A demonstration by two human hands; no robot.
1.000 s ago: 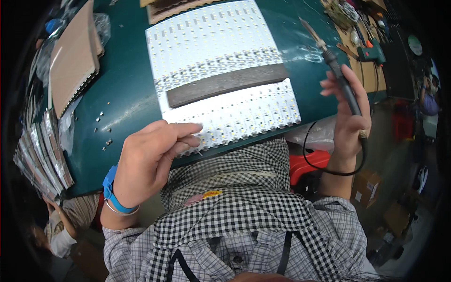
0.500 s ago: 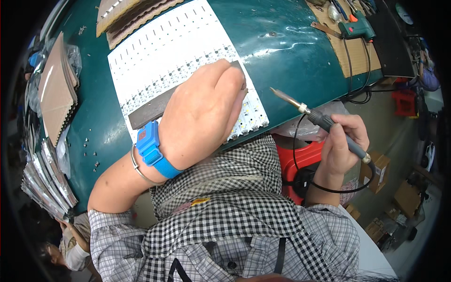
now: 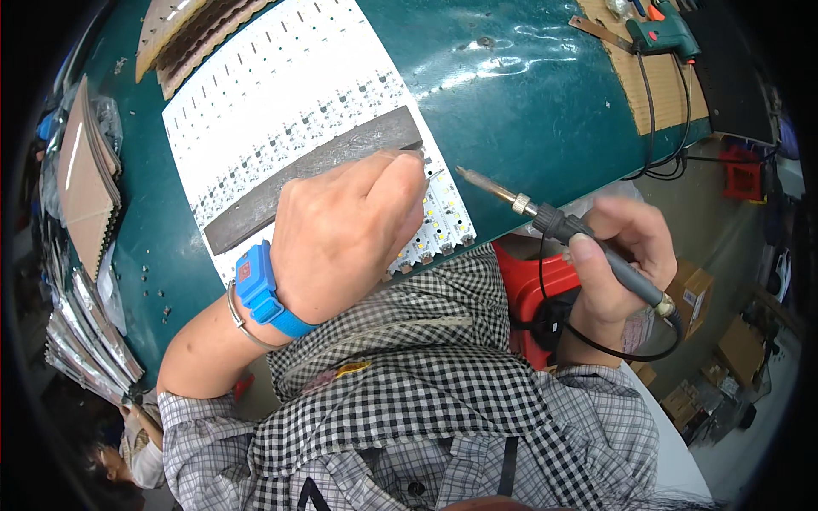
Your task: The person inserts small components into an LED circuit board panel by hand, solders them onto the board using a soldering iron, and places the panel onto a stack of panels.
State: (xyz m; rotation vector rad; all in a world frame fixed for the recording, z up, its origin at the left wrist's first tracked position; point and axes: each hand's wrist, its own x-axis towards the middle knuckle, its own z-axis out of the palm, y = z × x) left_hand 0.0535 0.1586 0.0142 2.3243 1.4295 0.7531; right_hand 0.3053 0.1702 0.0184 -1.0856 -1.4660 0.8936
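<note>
Head view: your right hand (image 3: pixel 608 289) pinches the iron (image 3: pixel 558 223) tip-left, likely for reach; your left hand (image 3: pixel 345 223) (fingertips hidden, can't tell) covers the board's (image 3: pixel 277 98) near right.

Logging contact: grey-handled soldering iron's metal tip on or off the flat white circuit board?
Off: green tabletop shows between the tip and board.

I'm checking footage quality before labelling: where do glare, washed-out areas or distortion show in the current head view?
In the head view, glare streaks the green tabletop; the white circuit-board sheet looks washed out across its upper part and its edges bow; the picture's corners go black; the soldering iron looks fairly crisp.
</note>
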